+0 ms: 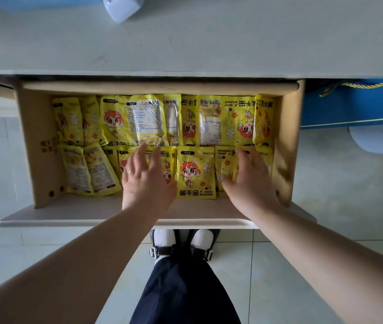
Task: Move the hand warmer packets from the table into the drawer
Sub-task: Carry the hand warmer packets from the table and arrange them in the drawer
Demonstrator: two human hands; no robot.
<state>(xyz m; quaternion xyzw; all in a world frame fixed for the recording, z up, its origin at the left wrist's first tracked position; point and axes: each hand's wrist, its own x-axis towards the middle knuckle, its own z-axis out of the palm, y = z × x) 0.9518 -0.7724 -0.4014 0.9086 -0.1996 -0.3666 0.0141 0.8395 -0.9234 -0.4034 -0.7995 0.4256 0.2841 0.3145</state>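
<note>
With pale bench (185, 50) bare of packets: yellow foil hand warmer packets (196, 171) in two rows inside open wooden drawer (288, 141). Left hand (147, 177), right hand (249, 178) flat over near row, fingers (142, 153) spread straight, gripping nothing. Packets' long axes near-to-far, directly under both hands.

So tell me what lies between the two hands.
Head view: one upright, face-up packet in the drawer lies between the left hand and right hand.

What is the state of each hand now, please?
Left hand: open, fingers spread over the packets in the drawer, holding nothing.
Right hand: open, fingers straight over the packets, holding nothing.
</note>
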